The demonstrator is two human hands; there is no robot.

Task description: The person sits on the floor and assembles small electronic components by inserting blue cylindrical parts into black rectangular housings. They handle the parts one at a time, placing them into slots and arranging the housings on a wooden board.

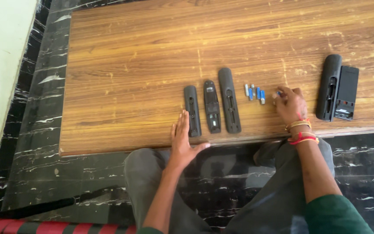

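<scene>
Three black remote controls lie face down side by side on a low wooden board point(143, 65): a short one point(192, 111), a middle one point(211, 106) and a long one point(229, 99), their battery bays uncovered. My left hand point(182, 141) rests flat and open on the board's near edge, touching the short remote. A row of several small blue and silver batteries point(253, 92) lies right of the remotes. My right hand point(289, 105) is closed on one battery point(277, 94) at the row's right end.
Two more black remotes point(329, 86) point(346, 92) lie at the board's right side. The board sits on a black marble floor point(44, 130). My crossed legs in grey trousers point(143, 182) are at the near edge. A pale wall point(1, 65) runs along the left.
</scene>
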